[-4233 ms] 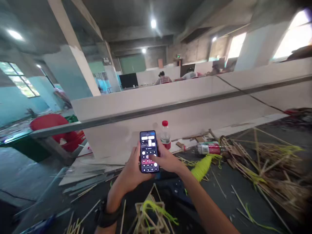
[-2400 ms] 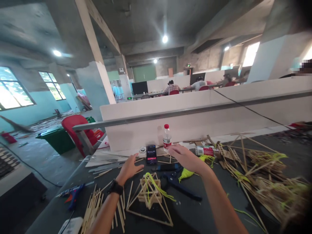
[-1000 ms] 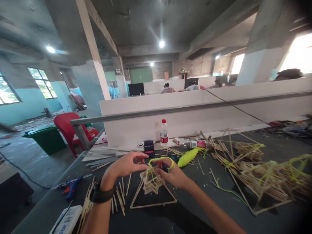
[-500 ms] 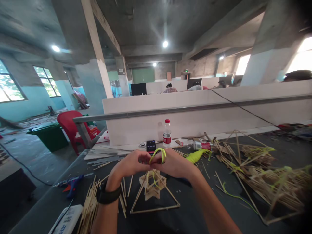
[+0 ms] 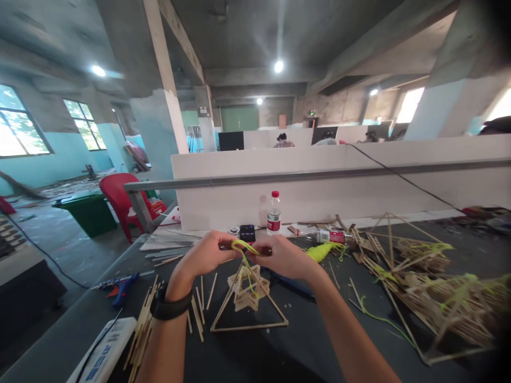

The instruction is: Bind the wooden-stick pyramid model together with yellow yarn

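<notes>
Yellow-green yarn [image 5: 244,245] is stretched in a loop between my two hands. My left hand [image 5: 209,252], with a black band on its wrist, pinches one side of it. The other side is in the closed fingers of my right hand [image 5: 281,256]. A strand hangs from the yarn to a small stick frame [image 5: 249,327] shaped like a pyramid, standing on the dark table just below my hands. Star-shaped stick pieces [image 5: 248,303] show at the frame's middle and behind it.
Loose sticks [image 5: 143,324], a blue glue gun [image 5: 124,290] and a white power strip [image 5: 106,351] lie left. An upright bottle [image 5: 273,214] and a phone [image 5: 247,233] stand at the back. Right are a yarn ball [image 5: 319,252], a lying bottle [image 5: 329,237] and piled stick frames [image 5: 459,314].
My hands have moved slightly apart, and the yarn loop between them is now lower and stretched sideways. The whole view has shifted a little.
</notes>
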Demonstrator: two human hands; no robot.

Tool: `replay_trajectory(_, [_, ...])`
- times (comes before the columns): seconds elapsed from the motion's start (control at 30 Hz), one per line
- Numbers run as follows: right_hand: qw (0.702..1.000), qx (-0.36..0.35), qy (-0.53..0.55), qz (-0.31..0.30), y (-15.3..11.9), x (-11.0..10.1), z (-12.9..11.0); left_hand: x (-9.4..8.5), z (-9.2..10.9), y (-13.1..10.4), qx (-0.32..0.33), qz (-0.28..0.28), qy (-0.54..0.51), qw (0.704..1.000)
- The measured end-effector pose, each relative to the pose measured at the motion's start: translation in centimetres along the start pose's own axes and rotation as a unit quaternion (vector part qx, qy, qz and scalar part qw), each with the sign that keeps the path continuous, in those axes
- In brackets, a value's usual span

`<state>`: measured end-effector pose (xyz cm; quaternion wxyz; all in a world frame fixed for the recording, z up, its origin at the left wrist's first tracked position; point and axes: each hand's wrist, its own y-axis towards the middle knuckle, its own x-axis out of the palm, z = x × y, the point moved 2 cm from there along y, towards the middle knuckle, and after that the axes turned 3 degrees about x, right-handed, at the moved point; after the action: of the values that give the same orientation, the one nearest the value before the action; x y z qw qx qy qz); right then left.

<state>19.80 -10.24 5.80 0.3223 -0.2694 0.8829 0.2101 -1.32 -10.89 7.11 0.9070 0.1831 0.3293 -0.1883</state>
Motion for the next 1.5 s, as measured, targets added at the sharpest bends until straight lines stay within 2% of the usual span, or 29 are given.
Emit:
replay_trajectory(0.17, [0.997,0.013,-0.008,-0.074,0.2,0.6,0.5,-0.1,0.1,0.0,-0.012,0.023,0.041,0.999])
replay_trajectory(0.53, [0.999,0.010,0.030,-0.015,0.8,1.2,0.7,-0.5,1.4,-0.5,-0.005,0.042,0.038,0.998])
replay_trajectory(0.7, [0.999,0.006,0.046,-0.014,1.1,1.5,0.8,-0.7,1.3,-0.8,0.001,0.029,0.043,0.999])
replay_trajectory(0.87, [0.999,0.012,0.049,-0.009,1.2,1.6,0.8,-0.5,1.1,-1.0,0.002,-0.012,0.042,0.999])
replay_trajectory(1.03, [0.999,0.015,0.050,-0.015,1.1,1.5,0.7,-0.6,0.7,-0.8,-0.003,-0.008,0.052,0.999])
replay_trajectory(1.23, [0.999,0.017,0.050,-0.013,1.1,1.5,0.6,-0.5,0.2,-0.6,-0.008,-0.034,0.050,0.998])
replay_trajectory(1.5, [0.998,0.017,0.053,0.003,1.4,1.7,1.0,-0.4,0.8,-0.4,0.004,0.010,0.065,0.998])
